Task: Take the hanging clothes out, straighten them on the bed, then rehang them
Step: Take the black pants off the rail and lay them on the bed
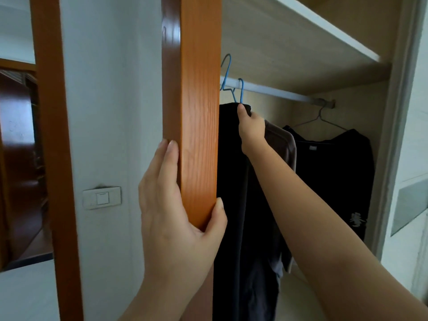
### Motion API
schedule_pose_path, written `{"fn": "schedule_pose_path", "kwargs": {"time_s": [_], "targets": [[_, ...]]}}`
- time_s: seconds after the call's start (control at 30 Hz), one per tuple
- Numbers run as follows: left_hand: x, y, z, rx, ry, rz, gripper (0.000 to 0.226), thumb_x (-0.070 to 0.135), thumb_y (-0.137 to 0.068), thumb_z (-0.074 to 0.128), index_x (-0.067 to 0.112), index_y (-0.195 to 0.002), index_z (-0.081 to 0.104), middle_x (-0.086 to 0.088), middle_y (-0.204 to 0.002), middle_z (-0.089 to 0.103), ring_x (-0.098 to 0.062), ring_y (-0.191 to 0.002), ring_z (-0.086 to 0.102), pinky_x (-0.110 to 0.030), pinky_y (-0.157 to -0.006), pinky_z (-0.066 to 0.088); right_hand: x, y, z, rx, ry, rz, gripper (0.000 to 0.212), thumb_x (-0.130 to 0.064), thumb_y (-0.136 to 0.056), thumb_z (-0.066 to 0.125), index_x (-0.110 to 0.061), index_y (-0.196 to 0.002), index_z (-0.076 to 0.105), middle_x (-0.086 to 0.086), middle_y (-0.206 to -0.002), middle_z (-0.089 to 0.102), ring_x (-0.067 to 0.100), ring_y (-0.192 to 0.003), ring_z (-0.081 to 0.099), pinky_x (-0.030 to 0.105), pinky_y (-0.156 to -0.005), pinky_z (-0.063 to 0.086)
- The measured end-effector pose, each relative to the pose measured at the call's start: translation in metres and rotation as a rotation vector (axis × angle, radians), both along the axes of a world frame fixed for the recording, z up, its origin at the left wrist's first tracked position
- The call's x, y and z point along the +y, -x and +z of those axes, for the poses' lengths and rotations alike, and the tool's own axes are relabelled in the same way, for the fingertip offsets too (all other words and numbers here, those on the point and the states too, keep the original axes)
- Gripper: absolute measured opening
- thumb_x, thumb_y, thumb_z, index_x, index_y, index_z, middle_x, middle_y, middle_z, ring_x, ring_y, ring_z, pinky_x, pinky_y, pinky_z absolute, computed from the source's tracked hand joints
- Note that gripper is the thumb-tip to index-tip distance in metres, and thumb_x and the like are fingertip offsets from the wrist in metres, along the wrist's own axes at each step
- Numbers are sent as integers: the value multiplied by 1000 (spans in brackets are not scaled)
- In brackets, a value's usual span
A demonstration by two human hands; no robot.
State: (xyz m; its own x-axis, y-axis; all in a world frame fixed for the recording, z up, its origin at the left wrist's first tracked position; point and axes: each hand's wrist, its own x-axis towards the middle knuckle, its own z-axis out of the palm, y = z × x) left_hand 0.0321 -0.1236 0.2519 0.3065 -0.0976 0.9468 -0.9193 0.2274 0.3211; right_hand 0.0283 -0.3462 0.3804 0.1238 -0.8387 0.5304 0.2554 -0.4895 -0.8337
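Head view: I see the left hand (pixel 176 205) wrapped round the orange door (pixel 199 112) edge and the right hand (pixel 251 128) gripping the top of a dark garment (pixel 234 205), which hangs lengthwise straight down from a blue hanger (pixel 240 91) hooked on the rail (pixel 273 90).

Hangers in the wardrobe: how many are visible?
3: one blue hanger beside the door edge, a second blue hanger above the right hand, a grey wire hanger at the rail's right end. Others may be hidden.
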Motion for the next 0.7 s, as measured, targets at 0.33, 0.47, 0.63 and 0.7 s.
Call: {"fn": "schedule_pose_path", "kwargs": {"time_s": [0.33, 0.47, 0.63, 0.7], "targets": [[3, 9, -4, -8, -30, 154, 73, 23, -78, 61, 10, -139, 22, -20, -145, 34, -24, -130, 25, -22, -107, 16, 54, 122, -83, -14, -46, 39, 32, -37, -89, 54, -9, -99, 64, 7, -104, 69, 21, -97, 66, 35, -87, 55], [10, 28, -23, -181, 182, 190, 51, 8, -80, 57, 2, -127, 39, -28, -135, 39, -34, -128, 33, -32, -111, 23, 79, 187, -127, -32, -121, 23, 26, -32, -93, 49, -15, -85, 67, -1, -77, 74, 14, -75, 72, 29, -70, 58], [-4, 69, -64, -394, 68, -166, 38, 3, -81, 56, 8, -118, 48, -21, -128, 52, -30, -123, 45, -38, -103, 40, 119, 261, -161, -18, -248, -53, 28, -31, -94, 45, -15, -90, 67, -1, -77, 76, 12, -74, 73, 22, -60, 57], [-20, 79, -84, -296, -52, -344, 38, 6, -82, 56, 9, -119, 48, -17, -128, 53, -27, -122, 47, -41, -98, 44, 141, 291, -175, 3, -268, -103, 27, -31, -93, 44, -16, -90, 67, -2, -77, 76, 10, -74, 72, 20, -61, 57]]}}
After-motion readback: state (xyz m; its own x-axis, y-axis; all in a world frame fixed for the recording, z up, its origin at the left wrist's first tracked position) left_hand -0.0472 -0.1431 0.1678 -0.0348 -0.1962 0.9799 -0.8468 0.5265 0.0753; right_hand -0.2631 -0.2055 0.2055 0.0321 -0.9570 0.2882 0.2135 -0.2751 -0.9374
